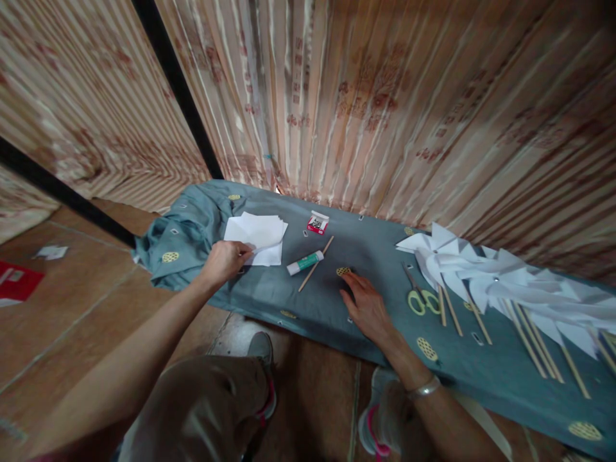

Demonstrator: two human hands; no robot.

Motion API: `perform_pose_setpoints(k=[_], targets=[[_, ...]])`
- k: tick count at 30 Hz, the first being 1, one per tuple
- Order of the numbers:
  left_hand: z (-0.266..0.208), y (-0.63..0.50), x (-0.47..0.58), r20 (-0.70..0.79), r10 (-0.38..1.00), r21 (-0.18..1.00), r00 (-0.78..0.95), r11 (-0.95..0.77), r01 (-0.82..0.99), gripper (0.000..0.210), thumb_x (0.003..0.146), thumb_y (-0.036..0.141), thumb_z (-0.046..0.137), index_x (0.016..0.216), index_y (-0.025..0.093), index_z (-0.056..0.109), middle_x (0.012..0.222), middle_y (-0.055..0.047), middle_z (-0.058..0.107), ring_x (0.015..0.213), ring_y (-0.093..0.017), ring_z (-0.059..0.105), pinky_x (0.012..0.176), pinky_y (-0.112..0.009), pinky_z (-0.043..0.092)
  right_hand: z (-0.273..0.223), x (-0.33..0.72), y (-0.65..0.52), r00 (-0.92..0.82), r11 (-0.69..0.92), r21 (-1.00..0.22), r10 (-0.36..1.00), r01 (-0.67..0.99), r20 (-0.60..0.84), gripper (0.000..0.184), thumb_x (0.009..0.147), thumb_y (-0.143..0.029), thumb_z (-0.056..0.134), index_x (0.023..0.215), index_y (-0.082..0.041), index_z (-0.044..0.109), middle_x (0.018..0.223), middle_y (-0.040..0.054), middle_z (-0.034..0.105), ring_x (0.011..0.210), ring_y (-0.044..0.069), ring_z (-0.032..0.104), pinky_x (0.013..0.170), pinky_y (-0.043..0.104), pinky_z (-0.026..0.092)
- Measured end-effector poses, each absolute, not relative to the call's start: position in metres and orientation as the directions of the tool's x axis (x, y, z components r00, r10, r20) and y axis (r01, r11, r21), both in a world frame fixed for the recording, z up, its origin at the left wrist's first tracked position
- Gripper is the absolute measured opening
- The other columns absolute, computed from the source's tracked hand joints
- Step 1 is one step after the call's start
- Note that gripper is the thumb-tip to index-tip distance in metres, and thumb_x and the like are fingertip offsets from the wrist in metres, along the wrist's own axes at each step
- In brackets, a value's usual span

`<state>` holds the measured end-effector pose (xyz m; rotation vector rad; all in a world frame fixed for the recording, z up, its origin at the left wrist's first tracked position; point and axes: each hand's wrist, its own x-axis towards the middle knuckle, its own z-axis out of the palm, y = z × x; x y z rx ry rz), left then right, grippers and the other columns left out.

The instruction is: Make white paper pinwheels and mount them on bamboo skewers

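At the left, my left hand [230, 258] pinches the near edge of a sheet on a loose stack of white paper [262, 232]. My right hand [366, 307] rests over the cloth with its fingers stretched out and holds nothing. Between the two hands lies a glue stick [305, 262] with a green label, touching a thin wooden stick [309, 276]. A small red and white box [317, 223], its lid up, holds small dark items behind them. Scissors [421, 296] with pale green handles lie to the right of my right hand.
Several white paper pinwheels [500, 282] on wooden sticks are heaped along the right of the cloth-covered surface [269, 289]. Striped curtains [356, 96] hang behind it. A black pole [178, 90] rises at the left; a red packet [18, 282] lies on the tiled floor.
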<state>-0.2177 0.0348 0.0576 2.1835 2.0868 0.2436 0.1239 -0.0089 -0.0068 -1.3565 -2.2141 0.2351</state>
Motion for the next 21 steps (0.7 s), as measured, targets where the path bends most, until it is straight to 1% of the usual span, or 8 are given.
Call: perform_pose_setpoints(k=[4, 6, 8, 10, 14, 17, 19, 21], targets=[[0.062, 0.035, -0.215, 0.035, 0.999, 0.171, 0.018, -0.024, 0.985, 0.028, 0.084, 0.031, 0.053, 0.082, 0.018, 0.077, 0.085, -0.01, 0.077, 0.081, -0.024, 0.071, 0.065, -0.025, 0.044, -0.007, 0.123, -0.009, -0.348, 0.481, -0.418, 0.867, 0.77, 0.357, 0.039, 0.092, -0.024, 0.044, 0.128, -0.017, 0.056, 0.126, 0.0141, 0.063, 0.119, 0.027, 0.058, 0.103, 0.051, 0.046], [0.064, 0.034, -0.214, 0.042, 0.999, 0.207, 0.012, -0.021, 0.978, 0.027, 0.082, 0.033, 0.055, 0.077, 0.017, 0.076, 0.078, -0.009, 0.076, 0.075, -0.023, 0.07, 0.061, -0.024, 0.042, -0.007, 0.123, -0.009, -0.344, 0.481, -0.422, 0.867, 0.768, 0.362, 0.039, 0.092, -0.024, 0.044, 0.128, -0.017, 0.056, 0.126, 0.0136, 0.064, 0.119, 0.027, 0.058, 0.103, 0.051, 0.047], [0.064, 0.034, -0.215, 0.058, 0.998, 0.273, 0.009, -0.024, 0.962, 0.028, 0.08, 0.037, 0.056, 0.073, 0.017, 0.075, 0.071, -0.007, 0.075, 0.067, -0.02, 0.067, 0.057, -0.024, 0.04, -0.007, 0.123, -0.009, -0.339, 0.479, -0.425, 0.867, 0.768, 0.365, 0.038, 0.092, -0.023, 0.045, 0.128, -0.017, 0.057, 0.126, 0.0136, 0.064, 0.119, 0.028, 0.058, 0.103, 0.051, 0.047], [0.064, 0.034, -0.217, 0.083, 0.996, 0.325, 0.014, -0.041, 0.945, 0.033, 0.08, 0.041, 0.056, 0.068, 0.017, 0.074, 0.063, -0.005, 0.072, 0.059, -0.017, 0.063, 0.053, -0.023, 0.037, -0.006, 0.123, -0.009, -0.339, 0.479, -0.43, 0.868, 0.765, 0.364, 0.039, 0.092, -0.023, 0.045, 0.128, -0.017, 0.057, 0.126, 0.0137, 0.063, 0.119, 0.028, 0.058, 0.103, 0.051, 0.047], [0.06, 0.032, -0.221, 0.109, 0.993, 0.357, 0.043, -0.079, 0.931, 0.044, 0.084, 0.044, 0.049, 0.057, 0.015, 0.067, 0.051, -0.003, 0.065, 0.052, -0.013, 0.056, 0.052, -0.022, 0.033, -0.008, 0.124, -0.009, -0.342, 0.477, -0.437, 0.87, 0.762, 0.354, 0.039, 0.092, -0.023, 0.045, 0.129, -0.018, 0.057, 0.127, 0.0139, 0.063, 0.12, 0.028, 0.058, 0.103, 0.052, 0.046], [0.06, 0.029, -0.221, 0.096, 0.994, 0.347, 0.047, -0.078, 0.935, 0.04, 0.084, 0.04, 0.049, 0.06, 0.015, 0.068, 0.058, -0.004, 0.068, 0.055, -0.015, 0.059, 0.055, -0.022, 0.037, -0.008, 0.124, -0.009, -0.339, 0.473, -0.423, 0.872, 0.773, 0.354, 0.039, 0.092, -0.023, 0.045, 0.128, -0.017, 0.057, 0.127, 0.0137, 0.063, 0.119, 0.028, 0.058, 0.103, 0.052, 0.046], [0.064, 0.025, -0.216, 0.128, 0.992, 0.355, 0.014, -0.059, 0.933, 0.032, 0.082, 0.035, 0.049, 0.072, 0.015, 0.072, 0.07, -0.005, 0.073, 0.064, -0.017, 0.064, 0.06, -0.023, 0.042, -0.007, 0.123, -0.01, -0.336, 0.478, -0.421, 0.867, 0.771, 0.368, 0.038, 0.092, -0.023, 0.045, 0.128, -0.018, 0.057, 0.125, 0.0133, 0.064, 0.118, 0.027, 0.059, 0.103, 0.051, 0.047], [0.071, 0.018, -0.209, 0.214, 0.976, 0.39, -0.032, -0.056, 0.919, 0.03, 0.083, 0.031, 0.048, 0.088, 0.015, 0.073, 0.086, -0.006, 0.075, 0.076, -0.02, 0.068, 0.068, -0.023, 0.047, -0.005, 0.122, -0.01, -0.326, 0.488, -0.43, 0.858, 0.76, 0.397, 0.037, 0.093, -0.023, 0.044, 0.127, -0.017, 0.056, 0.125, 0.0134, 0.064, 0.118, 0.027, 0.059, 0.103, 0.05, 0.046]])
